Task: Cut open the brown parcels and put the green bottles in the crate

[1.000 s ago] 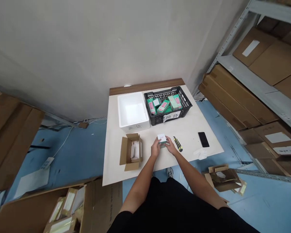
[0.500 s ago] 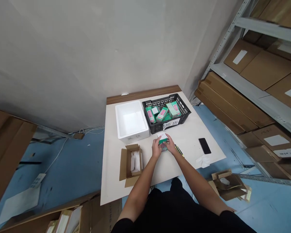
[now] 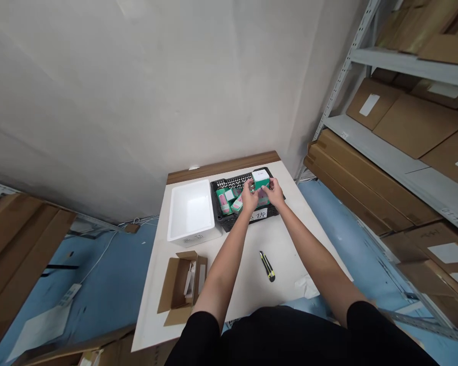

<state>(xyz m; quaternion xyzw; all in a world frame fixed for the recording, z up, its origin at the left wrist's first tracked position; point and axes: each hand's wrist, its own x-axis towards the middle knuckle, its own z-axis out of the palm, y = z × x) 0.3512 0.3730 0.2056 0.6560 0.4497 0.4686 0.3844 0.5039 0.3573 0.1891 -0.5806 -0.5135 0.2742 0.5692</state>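
Both my hands hold a small green and white box up over the black plastic crate at the far side of the white table. My left hand grips its left side and my right hand its right side, fingers closed on it. Several more green and pink boxes lie inside the crate. A paper label hangs on the crate's front wall, partly behind my hands.
A white foam box stands left of the crate. An open cardboard box lies at the near left, a utility knife at the near middle. Metal shelving with cartons rises on the right. Flattened cartons lie on the blue floor.
My hands lifted the small box from the middle of the table and carried it forward over the black crate. The camera tilted up and the phone left the view.
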